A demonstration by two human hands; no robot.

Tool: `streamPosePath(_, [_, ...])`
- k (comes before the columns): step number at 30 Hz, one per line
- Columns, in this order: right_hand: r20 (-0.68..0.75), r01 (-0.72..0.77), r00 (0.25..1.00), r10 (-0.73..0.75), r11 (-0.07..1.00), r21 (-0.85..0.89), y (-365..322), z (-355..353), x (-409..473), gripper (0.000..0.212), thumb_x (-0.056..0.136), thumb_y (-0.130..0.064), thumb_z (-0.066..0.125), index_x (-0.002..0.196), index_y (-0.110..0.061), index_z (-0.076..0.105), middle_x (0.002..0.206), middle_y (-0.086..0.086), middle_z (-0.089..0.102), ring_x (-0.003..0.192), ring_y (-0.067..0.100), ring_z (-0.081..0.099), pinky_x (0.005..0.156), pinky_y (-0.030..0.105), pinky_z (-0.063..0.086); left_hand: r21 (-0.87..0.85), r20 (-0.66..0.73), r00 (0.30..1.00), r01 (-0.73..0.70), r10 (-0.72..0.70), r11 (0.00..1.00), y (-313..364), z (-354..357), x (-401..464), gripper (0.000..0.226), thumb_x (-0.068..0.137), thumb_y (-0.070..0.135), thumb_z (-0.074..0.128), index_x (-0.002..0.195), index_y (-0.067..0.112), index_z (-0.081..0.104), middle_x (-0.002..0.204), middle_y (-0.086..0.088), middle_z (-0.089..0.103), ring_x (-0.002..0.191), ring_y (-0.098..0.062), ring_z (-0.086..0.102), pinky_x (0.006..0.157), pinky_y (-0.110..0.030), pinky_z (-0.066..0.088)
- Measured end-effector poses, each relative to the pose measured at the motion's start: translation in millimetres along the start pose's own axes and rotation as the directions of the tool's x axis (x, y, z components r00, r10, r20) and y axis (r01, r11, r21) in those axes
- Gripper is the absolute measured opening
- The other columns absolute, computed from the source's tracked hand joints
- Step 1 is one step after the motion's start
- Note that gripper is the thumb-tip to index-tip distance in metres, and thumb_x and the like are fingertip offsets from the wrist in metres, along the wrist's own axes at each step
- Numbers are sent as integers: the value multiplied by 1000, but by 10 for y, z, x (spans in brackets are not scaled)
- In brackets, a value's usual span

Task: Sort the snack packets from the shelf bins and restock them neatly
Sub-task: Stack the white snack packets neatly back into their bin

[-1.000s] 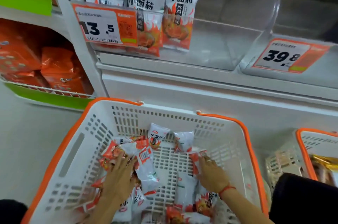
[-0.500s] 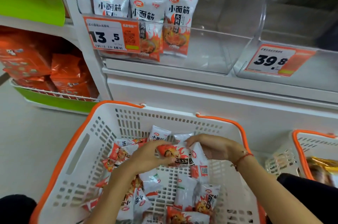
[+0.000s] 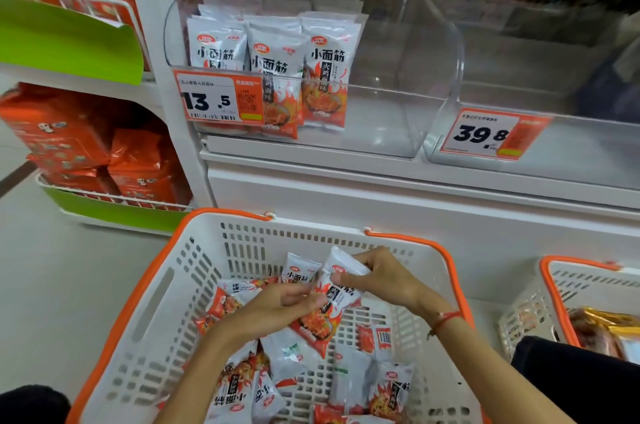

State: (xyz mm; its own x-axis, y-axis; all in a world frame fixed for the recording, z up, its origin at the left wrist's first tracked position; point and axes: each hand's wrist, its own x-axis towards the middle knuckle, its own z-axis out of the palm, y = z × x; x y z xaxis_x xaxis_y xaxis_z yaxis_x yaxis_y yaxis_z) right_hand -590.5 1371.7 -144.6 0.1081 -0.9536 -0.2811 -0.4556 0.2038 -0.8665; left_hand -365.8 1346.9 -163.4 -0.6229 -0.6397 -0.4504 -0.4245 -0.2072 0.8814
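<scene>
Head view only. Left hand (image 3: 277, 305) and right hand (image 3: 381, 276) both raised over white basket (image 3: 162, 288) with orange rim, gripping same snack packet (image 3: 325, 302) between them. Left fingers curled round packet's left edge, thumb on top; right fingers pinching upper right corner, thumb on front face. Packet tilted, white top up toward right fingertips, orange flame end hanging down below left fingers, off the basket floor. Second white packet (image 3: 299, 269) just behind left fingertips, leaning on basket's far wall. Loose packets (image 3: 349, 378) scattered on basket floor under both wrists, some face down, some overlapping. Red string bracelet (image 3: 445, 319) on right wrist.

Above and beyond fingers: clear shelf bin (image 3: 398, 125), three upright packets (image 3: 273, 77) standing side by side in its left part, right part bare. Price tag 13.5 (image 3: 216, 99) on bin front, covering lower left packets. Neighbouring clear bin with tag 39.8 (image 3: 488, 134) to right of right hand, higher up. Second basket (image 3: 561, 288) far right of right wrist, gold-wrapped goods inside, partly cut off. Orange bags (image 3: 138, 163) on green-trimmed rack well left of left hand.
</scene>
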Motion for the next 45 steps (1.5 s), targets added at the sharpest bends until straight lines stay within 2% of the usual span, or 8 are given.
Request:
streamPosePath(5, [1,15,1000,-15,996,-87,238,123,212,36,90,-45,60,107,-15,70,98,3,72,78,9,67,70,20,52,-115,-267,964,-37,6,993,-184,-57,80,17,85,29,71,97,18,73,84,9,75,83,-3,70,85,-26,50])
streamPosePath(9, [-206,-115,978,-15,790,-602,764,175,346,48,93,-27,60,138,-16,45,139,5,51,124,23,51,105,33,40,-232,-551,823,4,-135,973,-432,-187,148,33,85,39,70,104,12,69,98,1,70,100,-17,64,87,-31,45])
streamPosePath(19, [-175,-37,941,-288,427,-903,1092,513,450,31,54,-22,91,77,-16,72,80,2,61,72,21,54,65,32,50,-428,-386,873,116,-297,896,-584,-217,314,36,89,38,65,119,19,60,100,6,69,90,-11,65,81,-32,50])
streamPosePath(28, [-123,-45,992,10,956,-291,84,-146,182,36,85,-22,72,112,-35,52,79,-4,68,57,2,60,56,13,44,-316,-398,888,101,-229,943,-307,-153,266,44,97,41,52,136,23,46,140,-2,50,121,-19,49,105,-36,34])
streamPosePath(35, [35,-205,978,204,979,21,-691,-235,-40,17,89,-21,68,99,-9,74,97,15,73,85,18,73,64,18,54,41,-284,958,-22,33,999,62,80,226,38,97,40,52,132,26,49,131,15,52,122,-10,49,102,-30,37])
streamPosePath(39, [346,-242,908,235,970,-24,-876,-352,-135,19,85,-16,73,104,-17,72,97,-2,75,92,4,69,76,15,52,-80,-213,977,-1,-16,997,0,70,288,35,83,56,64,111,36,60,120,12,63,121,-15,55,105,-37,41])
streamPosePath(41, [223,-184,951,215,971,-152,-844,-342,-115,18,86,-17,71,103,-14,74,82,-1,73,68,1,66,60,13,46,-170,-181,982,30,-61,985,-11,51,318,77,56,79,71,116,32,63,125,2,65,118,-19,59,105,-44,43])
streamPosePath(45, [-127,-94,991,46,908,-409,-637,-267,6,27,82,-41,73,85,-14,77,56,-1,64,45,1,52,54,13,39,-300,-21,988,139,-152,944,110,134,269,54,83,72,50,119,33,60,115,6,69,109,-16,63,97,-40,47])
